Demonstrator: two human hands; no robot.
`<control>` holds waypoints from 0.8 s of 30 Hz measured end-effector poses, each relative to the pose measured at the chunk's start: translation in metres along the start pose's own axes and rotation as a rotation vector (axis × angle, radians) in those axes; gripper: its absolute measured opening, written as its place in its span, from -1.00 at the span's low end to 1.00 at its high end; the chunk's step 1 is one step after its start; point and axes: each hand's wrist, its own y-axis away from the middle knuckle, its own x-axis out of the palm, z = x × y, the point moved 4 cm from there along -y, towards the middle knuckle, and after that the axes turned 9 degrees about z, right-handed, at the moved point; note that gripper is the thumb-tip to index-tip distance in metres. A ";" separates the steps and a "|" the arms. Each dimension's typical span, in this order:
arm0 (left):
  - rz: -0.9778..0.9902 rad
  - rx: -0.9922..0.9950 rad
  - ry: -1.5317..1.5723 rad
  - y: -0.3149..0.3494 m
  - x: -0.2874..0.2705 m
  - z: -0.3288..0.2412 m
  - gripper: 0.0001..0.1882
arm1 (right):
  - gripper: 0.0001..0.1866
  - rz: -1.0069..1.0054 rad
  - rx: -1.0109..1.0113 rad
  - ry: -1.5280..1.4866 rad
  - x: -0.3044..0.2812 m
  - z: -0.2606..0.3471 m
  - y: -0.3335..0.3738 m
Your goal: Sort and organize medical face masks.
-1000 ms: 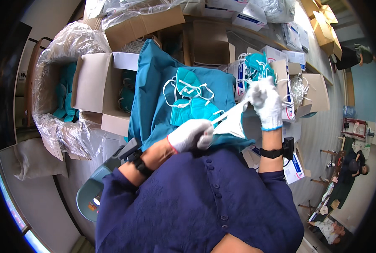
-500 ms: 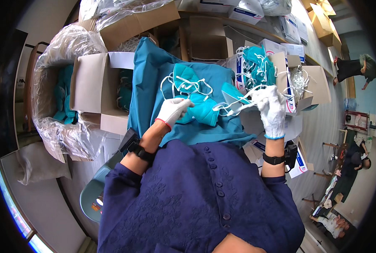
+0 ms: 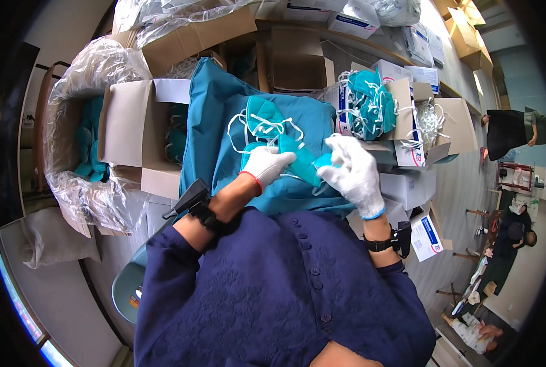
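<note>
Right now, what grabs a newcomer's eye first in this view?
Two white-gloved hands at centre: the left hand and right hand hold a folded teal mask between them over a teal cloth. Behind the right hand, an open carton brims with teal masks and white straps. At left, a large clear plastic bag holds more teal pieces.

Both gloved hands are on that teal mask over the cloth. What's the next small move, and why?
Probably draw the hands apart to open the teal mask flat. The left hand and right hand both pinch it, it looks folded between them, and its white straps hang loose underneath over the teal cloth, so spreading it should free them.
</note>
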 end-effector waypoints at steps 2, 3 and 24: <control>0.034 0.104 0.053 0.017 0.012 -0.038 -0.73 | -0.47 -0.032 -0.214 0.549 0.011 0.026 -0.003; 0.051 0.114 0.073 0.021 0.016 -0.051 -0.75 | -0.59 -0.035 -0.282 0.576 0.013 0.030 -0.005; 0.108 0.613 -0.089 0.014 -0.014 -0.084 -0.78 | -0.73 -0.232 0.055 0.008 -0.057 0.035 -0.033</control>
